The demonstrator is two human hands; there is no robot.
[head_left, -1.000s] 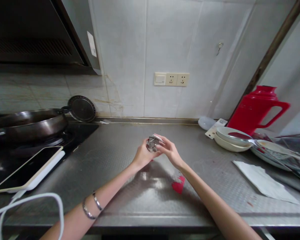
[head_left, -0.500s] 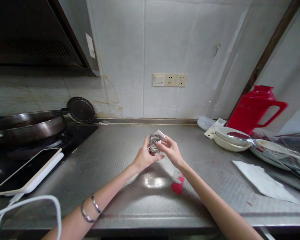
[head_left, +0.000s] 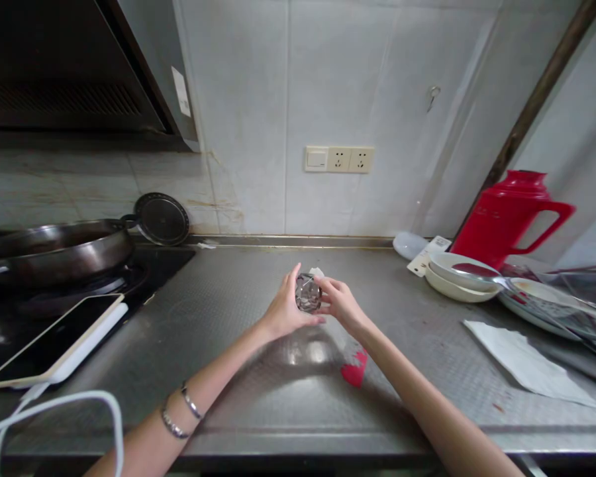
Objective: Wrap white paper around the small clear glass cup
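Head view: glass [head_left: 308, 293], dark and faceted, at centre over the counter [head_left: 228, 285]. Left hand [head_left: 284, 308] grips it from the left, thumb across the near side; right hand [head_left: 345, 306] grips the right side with bent fingers. Two-sided hold probably steadies the smooth faces. White scrap [head_left: 316, 272] shows at the far edge; cannot tell if pinched. Pan [head_left: 79, 250] far left on the hob [head_left: 176, 260], flask [head_left: 509, 215] far right.

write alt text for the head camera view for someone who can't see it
A person's left hand cups a small smoky-grey faceted object above a grey metal counter, while the right hand touches it. At left is a wide round metal pan; at right, a red flask with a handle.
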